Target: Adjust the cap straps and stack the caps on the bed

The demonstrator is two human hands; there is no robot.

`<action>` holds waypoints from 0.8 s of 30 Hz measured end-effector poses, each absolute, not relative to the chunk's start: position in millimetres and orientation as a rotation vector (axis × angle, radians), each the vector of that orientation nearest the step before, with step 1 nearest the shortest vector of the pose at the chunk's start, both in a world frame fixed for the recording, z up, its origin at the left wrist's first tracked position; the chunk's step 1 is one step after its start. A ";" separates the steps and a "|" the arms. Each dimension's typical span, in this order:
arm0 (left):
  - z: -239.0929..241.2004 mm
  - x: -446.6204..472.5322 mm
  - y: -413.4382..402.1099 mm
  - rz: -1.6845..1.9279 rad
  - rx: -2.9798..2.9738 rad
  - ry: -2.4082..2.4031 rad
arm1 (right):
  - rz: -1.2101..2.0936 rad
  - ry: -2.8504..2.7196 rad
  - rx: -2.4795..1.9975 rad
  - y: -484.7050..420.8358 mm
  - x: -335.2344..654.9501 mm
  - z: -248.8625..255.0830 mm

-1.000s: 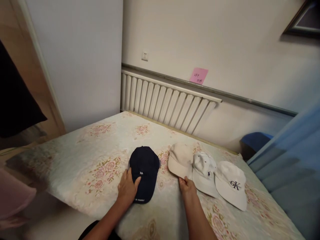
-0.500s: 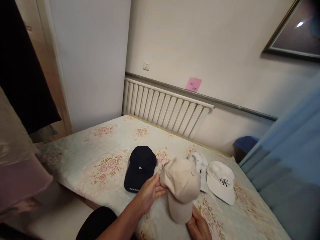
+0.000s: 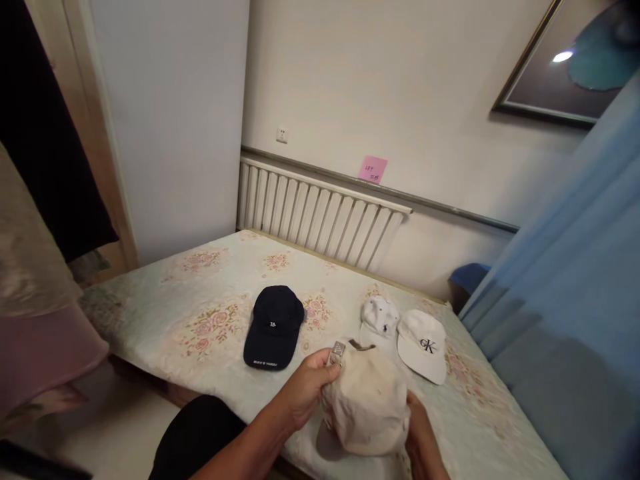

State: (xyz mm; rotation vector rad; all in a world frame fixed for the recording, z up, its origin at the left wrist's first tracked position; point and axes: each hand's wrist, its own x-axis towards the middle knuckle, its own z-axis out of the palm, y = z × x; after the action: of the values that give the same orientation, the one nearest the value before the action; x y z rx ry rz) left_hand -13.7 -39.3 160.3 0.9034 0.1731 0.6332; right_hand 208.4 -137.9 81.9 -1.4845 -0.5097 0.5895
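Note:
A beige baseball cap (image 3: pixel 373 400) is held up over the near edge of the bed. My left hand (image 3: pixel 307 387) is closed, thumb and fingers pinching the cap's strap by its metal buckle (image 3: pixel 337 351). On the other side my right hand (image 3: pixel 424 430) grips the cap's edge, with its fingers partly hidden behind the fabric. Left of the hands lies a navy cap (image 3: pixel 275 327), brim toward me. Beyond the held cap rest a white cap with a small dark emblem (image 3: pixel 380 320) and a white cap with dark letters (image 3: pixel 424 345), side by side.
The caps lie on a bed (image 3: pixel 165 300) with a flowered cover. A radiator (image 3: pixel 320 210) runs along the wall behind it. Hanging clothes (image 3: pixel 45 267) are at the left, a blue curtain (image 3: pixel 560 280) at the right. A black rounded shape (image 3: pixel 195 433) is at the bottom.
The beige cap has been turned, so its strap and buckle now show. My left hand has taken hold at the strap; my right hand has moved up the cap's side.

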 end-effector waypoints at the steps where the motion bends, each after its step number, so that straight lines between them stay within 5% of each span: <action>1: 161.6 -13.6 -42.2 0.620 0.921 0.175 | 0.588 -0.474 -1.498 -141.8 212.9 94.5; 6: 172.6 -6.8 -58.5 0.545 1.013 0.151 | 0.208 -0.664 -1.610 -169.0 199.6 180.5; 11: 185.2 2.2 -72.0 0.478 1.084 0.122 | 0.031 -1.524 -1.558 -181.4 150.2 237.5; 18: 190.3 5.4 -83.5 0.405 1.196 0.209 | -0.440 -2.259 -1.867 -179.3 127.3 238.0; 24: 181.4 6.2 -85.7 0.354 1.227 0.239 | -0.521 -2.455 -1.895 -179.6 138.3 228.2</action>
State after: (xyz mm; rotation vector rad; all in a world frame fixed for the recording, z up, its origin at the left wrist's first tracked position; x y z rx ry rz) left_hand 6.2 -85.7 181.4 1.2266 0.2392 0.3545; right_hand 138.3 -179.6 228.2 -1.8953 -2.4545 -0.5209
